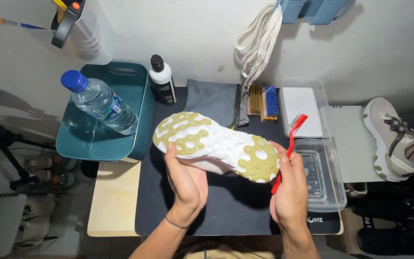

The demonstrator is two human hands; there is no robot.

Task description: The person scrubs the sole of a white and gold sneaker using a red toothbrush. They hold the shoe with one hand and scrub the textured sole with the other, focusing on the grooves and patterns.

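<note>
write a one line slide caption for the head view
Left hand holds a sneaker sole-up over a dark mat while the right hand grips a red brush.

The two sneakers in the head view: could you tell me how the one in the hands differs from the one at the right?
The held sneaker is turned sole-up, showing white and olive tread; the sneaker on the right shows its grey upper. The left hand grips the first; the second lies untouched on a white board. Both have olive-spotted soles.

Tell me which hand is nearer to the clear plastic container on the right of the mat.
Right. The right hand, holding the red brush, sits just beside the clear plastic container. The left hand is further off across the dark mat, gripping the shoe from below.
</note>
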